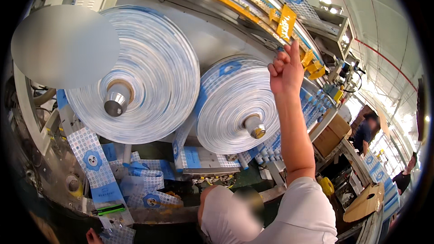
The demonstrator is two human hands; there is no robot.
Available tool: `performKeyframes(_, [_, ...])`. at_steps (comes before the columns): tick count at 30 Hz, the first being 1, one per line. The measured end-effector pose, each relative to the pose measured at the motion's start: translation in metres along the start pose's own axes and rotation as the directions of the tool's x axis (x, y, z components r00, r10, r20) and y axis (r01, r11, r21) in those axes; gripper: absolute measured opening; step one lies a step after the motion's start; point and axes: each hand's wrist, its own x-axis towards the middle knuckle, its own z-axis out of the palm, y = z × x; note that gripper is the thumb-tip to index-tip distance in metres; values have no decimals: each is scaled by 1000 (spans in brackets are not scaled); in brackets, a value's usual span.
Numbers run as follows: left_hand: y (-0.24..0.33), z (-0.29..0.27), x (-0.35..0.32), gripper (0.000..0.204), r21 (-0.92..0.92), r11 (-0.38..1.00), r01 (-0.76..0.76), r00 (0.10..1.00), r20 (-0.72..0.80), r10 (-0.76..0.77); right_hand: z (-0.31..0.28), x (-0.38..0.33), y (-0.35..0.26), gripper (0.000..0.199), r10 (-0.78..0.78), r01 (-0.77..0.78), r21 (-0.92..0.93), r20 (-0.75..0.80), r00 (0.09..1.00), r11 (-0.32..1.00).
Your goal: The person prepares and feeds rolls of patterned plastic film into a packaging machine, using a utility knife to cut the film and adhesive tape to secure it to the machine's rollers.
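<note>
My right hand point(287, 70) is raised on a bare forearm beside a taped machine rail point(253, 11). One or two fingers stretch up toward the rail and the others curl; nothing shows in it. Whether the fingertips touch the rail, I cannot tell. At the lower left edge, my left hand point(92, 236) is mostly cut off, near a hanging strip of printed blue and white film point(92, 160). Across that strip lies a slim green and black tool point(108, 209), perhaps a cutter. Two big film rolls, a larger point(158, 77) and a smaller point(226, 113), sit on metal shafts.
Crumpled film point(151, 199) lies below the rolls. Yellow tape point(286, 22) hangs from the rail. Rightward are cardboard boxes point(332, 133), a cut cardboard piece point(364, 203) and more printed film point(391, 196). Two people stand farther off, one in dark clothing point(363, 135). A blurred patch covers the upper left.
</note>
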Motion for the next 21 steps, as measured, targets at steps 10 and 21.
performKeyframes(10, [-15, 9, 12, 27, -14, 997, -79, 997, 11, 80, 7, 51, -13, 23, 187, -187, 20, -23, 982, 982])
performKeyframes(21, [-56, -10, 59, 22, -134, 956, -262, 965, -11, 263, 19, 22, -49, 25, 149, -161, 202, 70, 986, 966])
